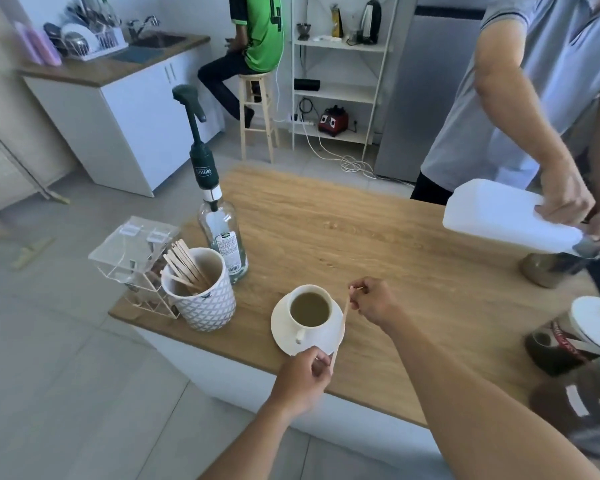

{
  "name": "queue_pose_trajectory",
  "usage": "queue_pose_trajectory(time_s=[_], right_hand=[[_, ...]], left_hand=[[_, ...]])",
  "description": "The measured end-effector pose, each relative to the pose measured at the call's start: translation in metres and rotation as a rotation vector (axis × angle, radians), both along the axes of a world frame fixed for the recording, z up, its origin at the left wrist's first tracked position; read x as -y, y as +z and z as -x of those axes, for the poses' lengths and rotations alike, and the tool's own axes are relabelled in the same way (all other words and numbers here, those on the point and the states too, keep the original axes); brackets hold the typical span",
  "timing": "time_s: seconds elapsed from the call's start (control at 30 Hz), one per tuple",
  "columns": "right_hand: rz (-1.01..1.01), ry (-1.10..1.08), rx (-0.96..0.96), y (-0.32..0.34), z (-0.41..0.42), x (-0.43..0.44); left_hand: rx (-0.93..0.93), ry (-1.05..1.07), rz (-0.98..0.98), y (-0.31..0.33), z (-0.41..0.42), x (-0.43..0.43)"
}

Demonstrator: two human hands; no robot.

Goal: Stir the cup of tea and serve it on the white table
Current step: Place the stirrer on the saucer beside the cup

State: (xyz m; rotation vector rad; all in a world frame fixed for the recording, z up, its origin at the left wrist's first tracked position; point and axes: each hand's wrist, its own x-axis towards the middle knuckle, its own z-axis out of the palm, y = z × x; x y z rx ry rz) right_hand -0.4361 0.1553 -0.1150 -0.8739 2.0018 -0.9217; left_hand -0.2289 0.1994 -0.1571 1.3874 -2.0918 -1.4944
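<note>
Left hand (303, 374) pinched shut on lower end of wooden stir stick (341, 329), fingers curled tight, thumb against forefinger. Right hand (373, 301) pinched on upper end, other fingers loosely folded. Stick held between both hands, slanting over right rim of saucer (284, 336), not in the tea yet; possibly a paper wrap or twin stick being pulled apart, cannot tell.

Cup of tea (309, 311) upright on saucer, handle toward camera, near front edge of wooden counter (361, 230). Filled high.

Risks, judged: stick snapping or jerking loose and knocking cup rim, slopping tea into saucer. Saucer close to counter edge, a bump from left wrist could push it off. Full cup likely to spill on carry to white table, not in view.

Just left: patterned holder (205, 299) with spare sticks, clear acrylic box (129, 251) beside, pump bottle (222, 237) behind. Far right: another person's hands on a white jug (499, 216).
</note>
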Motion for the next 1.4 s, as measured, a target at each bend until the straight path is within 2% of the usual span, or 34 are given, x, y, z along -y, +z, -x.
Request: queue_pose_trajectory(time_s=[0.27,0.47,1.0,1.23,1.4], right_hand=[[-0.032,0.078,-0.007,-0.035,0.001,0.009],[-0.05,0.047,-0.015,-0.052,0.005,0.011],[-0.051,0.054,0.003,-0.049,0.003,0.008],[-0.057,0.042,0.019,-0.043,0.01,0.003],[-0.06,0.027,-0.011,-0.035,0.015,-0.004]], left_hand=[[0.031,0.19,0.136,-0.01,0.002,-0.016],[0.035,0.265,0.218,-0.016,0.006,-0.019],[0.081,0.261,0.315,-0.013,0.006,-0.027],[0.094,0.366,0.272,-0.008,0.006,-0.027],[0.114,0.416,0.338,0.001,-0.006,-0.017]])
